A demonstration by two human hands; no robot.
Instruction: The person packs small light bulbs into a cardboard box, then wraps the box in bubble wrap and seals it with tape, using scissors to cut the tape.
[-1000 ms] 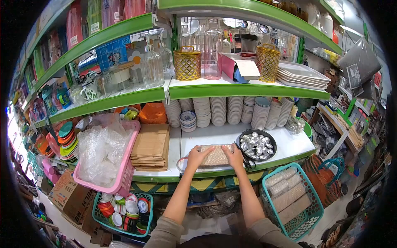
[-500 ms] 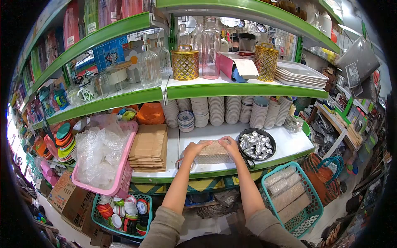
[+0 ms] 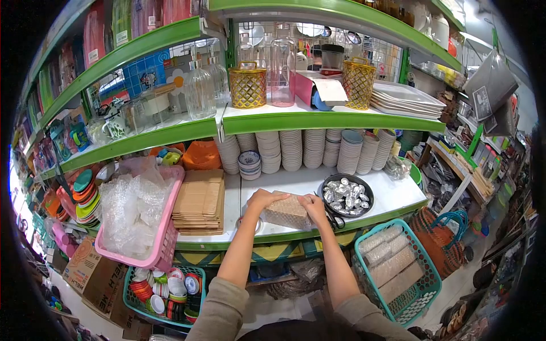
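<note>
A brown cardboard box wrapped in bubble wrap (image 3: 287,212) lies on the white lower shelf, turned slightly at an angle. My left hand (image 3: 265,200) grips its left end, fingers bent over the top edge. At the right end, my right hand (image 3: 312,208) holds it the same way, thumb on the upper side. Beside my left wrist, a ring like a tape roll (image 3: 257,226) is partly hidden. Close to my right hand stands a black pan (image 3: 372,200) filled with silver foil-wrapped pieces (image 3: 346,194). Black scissor handles (image 3: 338,223) show below the pan.
Flattened cardboard pieces (image 3: 199,202) are stacked to the left, next to a pink basket (image 3: 166,238) of bubble wrap. A teal basket (image 3: 429,284) at lower right holds wrapped packages. Stacked bowls (image 3: 291,150) line the back, beneath a green-edged shelf (image 3: 335,121) carrying glassware.
The wrapped box has turned, its right end now nearer me, and both hands have moved with it. The scissor handles show more. The whole view has shifted slightly.
</note>
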